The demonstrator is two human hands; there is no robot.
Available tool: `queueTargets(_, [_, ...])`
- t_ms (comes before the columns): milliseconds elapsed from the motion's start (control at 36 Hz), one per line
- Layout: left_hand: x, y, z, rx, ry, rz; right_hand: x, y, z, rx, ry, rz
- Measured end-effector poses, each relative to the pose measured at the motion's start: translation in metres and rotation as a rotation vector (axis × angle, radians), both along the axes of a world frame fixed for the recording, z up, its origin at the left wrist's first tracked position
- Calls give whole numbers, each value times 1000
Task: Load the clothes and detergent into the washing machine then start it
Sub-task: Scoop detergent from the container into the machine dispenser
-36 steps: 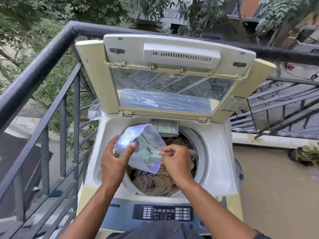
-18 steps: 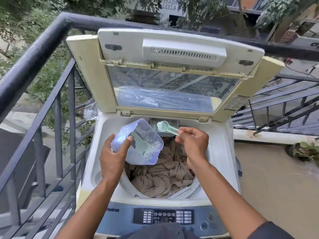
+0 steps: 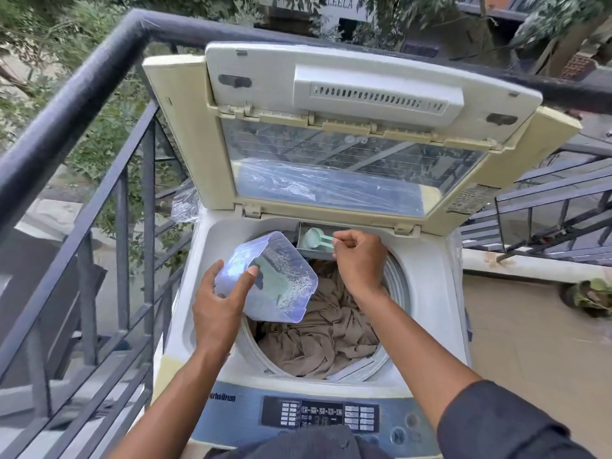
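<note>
A top-loading washing machine [image 3: 427, 293] stands before me with its lid [image 3: 357, 127] raised. Beige clothes [image 3: 318, 339] lie in the drum. My left hand [image 3: 220, 306] grips a clear plastic detergent container [image 3: 281, 276], tilted over the drum's left rim. My right hand [image 3: 359, 256] pinches the handle of a pale green scoop [image 3: 314, 240], whose bowl is tipped over the small detergent tray [image 3: 304, 231] at the back of the opening. The control panel [image 3: 321, 414] runs along the front edge.
A dark metal balcony railing [image 3: 82, 104] runs along the left and behind the machine. Crumpled clear plastic [image 3: 185, 203] sits at the machine's back left corner. A potted plant [image 3: 589, 296] stands on the tiled floor at right.
My right hand lifted the scoop out of the container and carried it back to the detergent tray. The left hand kept hold of the container. My head moved closer to the machine.
</note>
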State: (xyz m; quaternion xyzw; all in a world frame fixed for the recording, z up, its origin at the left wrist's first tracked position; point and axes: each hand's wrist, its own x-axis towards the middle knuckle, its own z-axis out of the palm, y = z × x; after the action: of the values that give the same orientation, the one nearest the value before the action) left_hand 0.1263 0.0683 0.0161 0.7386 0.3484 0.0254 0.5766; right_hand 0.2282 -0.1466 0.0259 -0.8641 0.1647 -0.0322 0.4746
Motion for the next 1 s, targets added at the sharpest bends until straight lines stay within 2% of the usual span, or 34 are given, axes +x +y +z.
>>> queueTargets(222, [-2, -1, 2, -15, -14, -4, -3, -6, 8, -156, -93, 101])
queueTargets(528, [-3, -4, 5, -19, -17, 3, -8, -26, 11, -346, -192, 102])
queueTargets(778, [-5, -6, 7, -18, -20, -20, -13, -33, 14, -600, -245, 226])
queueTargets(1000, [-8, -10, 13, -2, 1, -27, -19, -37, 23, -824, -322, 421])
